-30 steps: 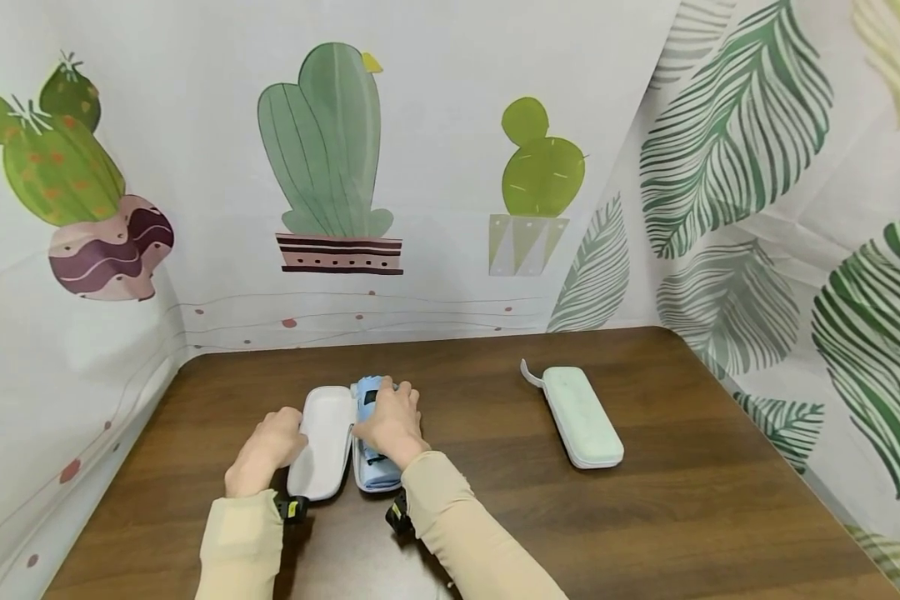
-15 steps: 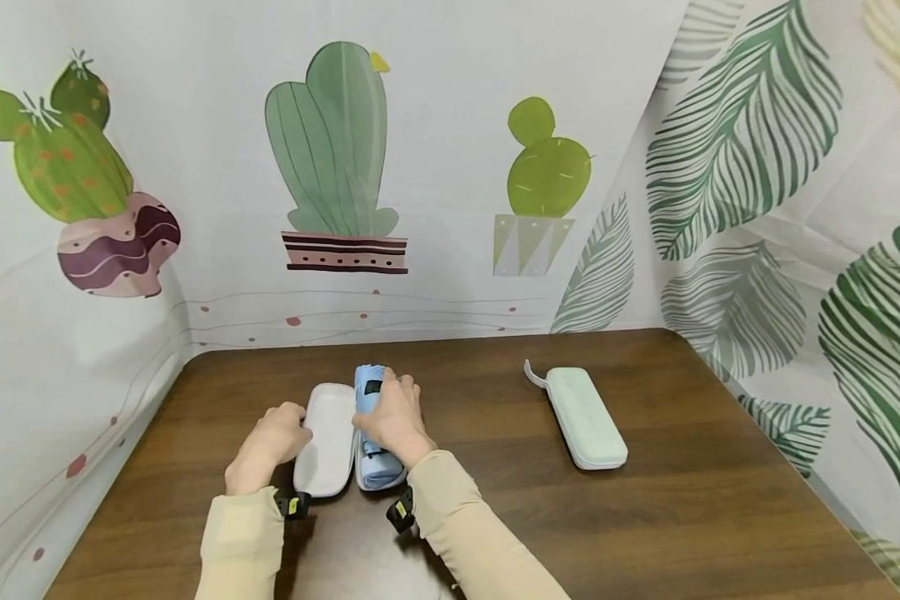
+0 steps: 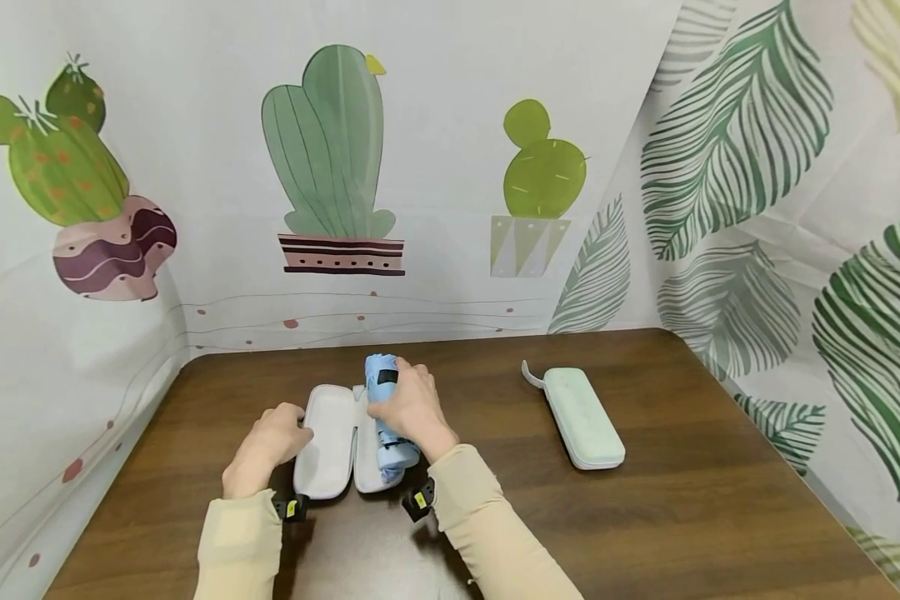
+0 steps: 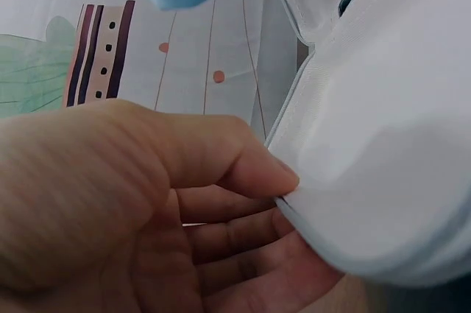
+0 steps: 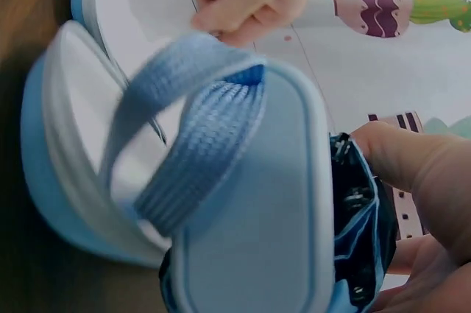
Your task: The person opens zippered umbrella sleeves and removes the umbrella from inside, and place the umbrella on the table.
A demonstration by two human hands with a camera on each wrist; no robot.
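A blue folded compact umbrella (image 3: 398, 455) is in my right hand (image 3: 412, 408), tilted over the right half of an open white-lined case (image 3: 326, 442). Fingers and thumb grip the umbrella around its middle. The right wrist view shows its flat handle end (image 5: 254, 210) with a woven wrist strap (image 5: 206, 143) looped across it. My left hand (image 3: 266, 446) pinches the rim of the case's left half between thumb and fingers; the left wrist view shows this hand (image 4: 147, 180) at the zippered edge. Some of the right-hand fingers are hidden behind the umbrella.
A closed mint-green case (image 3: 583, 417) with a short strap lies farther right on the brown wooden table (image 3: 690, 467). A white cloth backdrop (image 3: 450, 150) printed with cacti and leaves hangs behind and beside the table.
The umbrella has come up out of the case's right half and shifted slightly right, held in my right hand. My left hand stays at the case's left rim.
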